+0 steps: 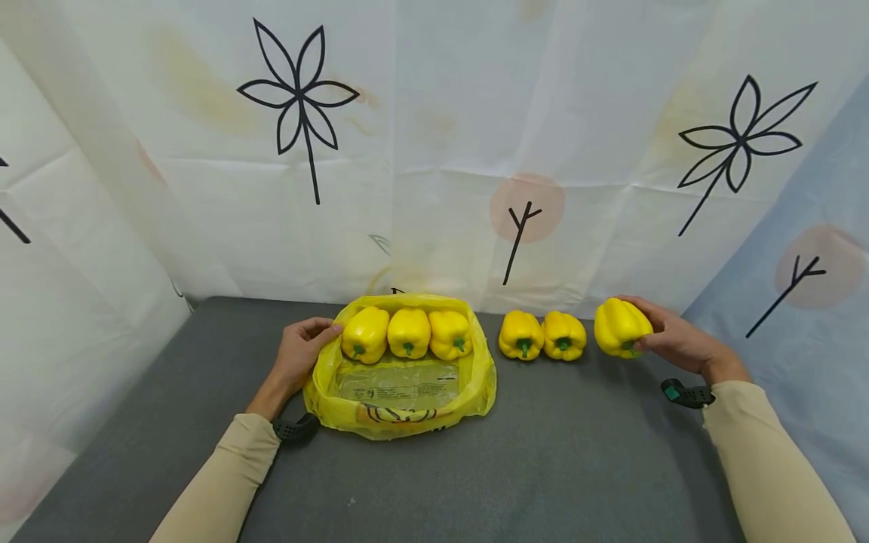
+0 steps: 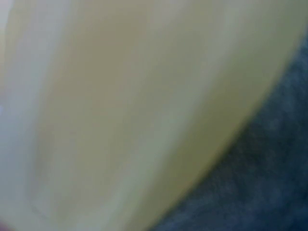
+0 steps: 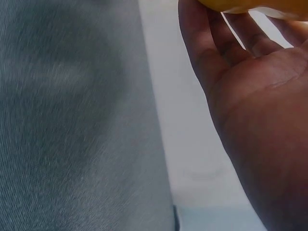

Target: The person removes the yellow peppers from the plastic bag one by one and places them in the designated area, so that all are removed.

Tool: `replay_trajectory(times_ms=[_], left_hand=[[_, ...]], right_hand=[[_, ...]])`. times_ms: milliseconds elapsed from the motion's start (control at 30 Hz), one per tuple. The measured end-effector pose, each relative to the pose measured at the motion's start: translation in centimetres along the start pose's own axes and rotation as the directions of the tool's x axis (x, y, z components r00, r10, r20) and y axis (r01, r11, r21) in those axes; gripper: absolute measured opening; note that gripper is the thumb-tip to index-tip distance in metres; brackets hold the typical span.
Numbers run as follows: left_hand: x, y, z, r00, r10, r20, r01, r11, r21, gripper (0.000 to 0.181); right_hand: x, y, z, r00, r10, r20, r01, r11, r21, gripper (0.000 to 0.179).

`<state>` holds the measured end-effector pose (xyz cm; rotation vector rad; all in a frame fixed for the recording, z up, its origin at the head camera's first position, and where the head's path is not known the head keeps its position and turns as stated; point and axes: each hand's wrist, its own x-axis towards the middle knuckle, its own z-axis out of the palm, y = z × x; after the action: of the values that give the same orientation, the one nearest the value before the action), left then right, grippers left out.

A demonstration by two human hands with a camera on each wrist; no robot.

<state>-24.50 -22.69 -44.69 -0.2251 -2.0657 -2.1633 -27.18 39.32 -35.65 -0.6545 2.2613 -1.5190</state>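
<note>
A yellow plastic bag (image 1: 400,431) lies spread wide on the table, its mouth facing up, with three yellow bell peppers in a row along its far side. My left hand (image 1: 299,353) grips the bag's left rim, thumb over the edge. In the left wrist view the blurred yellow side of the bag (image 2: 120,115) fills most of the picture. Over on the right, my right hand (image 1: 681,341) holds a yellow bell pepper (image 1: 621,327), stem toward me. The right wrist view shows the right palm (image 3: 264,110) and fingers, with the pepper's underside (image 3: 240,5) at the top edge.
Two more yellow bell peppers, a left one (image 1: 521,335) and a right one (image 1: 564,335), sit side by side between the bag and my right hand. Behind the dark grey table (image 1: 543,467) hangs a white curtain (image 1: 434,188) with flower prints.
</note>
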Motion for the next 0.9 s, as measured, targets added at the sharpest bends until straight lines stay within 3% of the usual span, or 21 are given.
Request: replay_trajectory(times_ms=[333,600,900], left_hand=[[0.0,-0.2,-0.2,1.0,-0.006,0.009,0.006,1.0,-0.001,0.02],[0.0,-0.2,-0.2,1.0,-0.004,0.01,0.004,1.0,-0.001,0.023],[0.0,-0.2,-0.2,1.0,0.003,0.009,-0.003,1.0,0.0,0.02]], right_hand=[[0.8,1.8,-0.6,0.99,0.135,0.03,-0.135,0.991,0.001,0.079],[1.3,2.2,-0.7,0.974,0.216,0.07,-0.216,0.976,-0.009,0.085],[2.3,2.7,-0.6,0.963,0.258,0.073,-0.255,0.966,-0.048,0.092]])
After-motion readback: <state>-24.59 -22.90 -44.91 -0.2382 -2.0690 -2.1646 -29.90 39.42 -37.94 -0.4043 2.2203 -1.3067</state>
